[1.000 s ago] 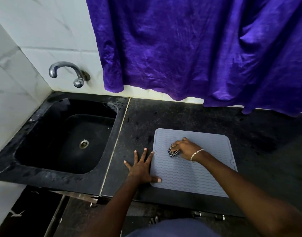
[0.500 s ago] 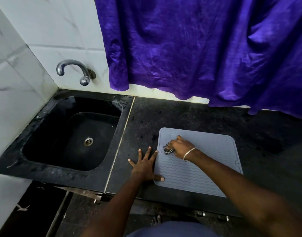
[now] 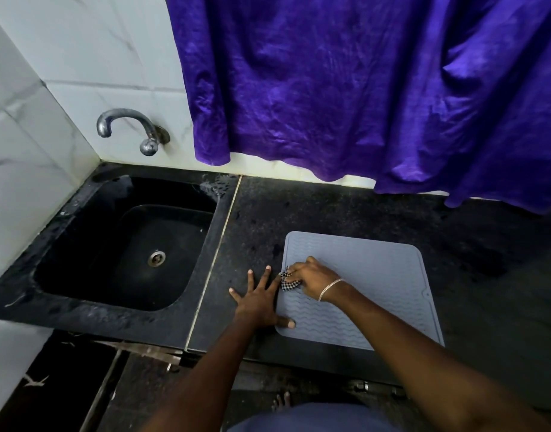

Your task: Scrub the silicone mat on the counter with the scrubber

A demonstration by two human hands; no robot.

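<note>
A purple curtain (image 3: pixel 361 88) hangs over the dark counter (image 3: pixel 330 207), beside the black sink (image 3: pixel 121 244). The grey mat (image 3: pixel 377 291) lies flat on the counter. The left hand (image 3: pixel 258 297) presses its edge, fingers spread. The right hand (image 3: pixel 314 280) grips the checkered scrubber (image 3: pixel 288 283) on the mat's left side.

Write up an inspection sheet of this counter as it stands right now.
Surface: black speckled stone counter.
Job's things: grey silicone mat lies flat near the front edge; checkered scrubber on its left edge.
Clutter: nothing seen.
Grippers: left hand flat, fingers spread on the counter, thumb on the mat's corner; right hand grips the scrubber.
Cables: nothing seen.
Surroundings: black sink and wall tap to the left; purple curtain behind; white tiles.
</note>
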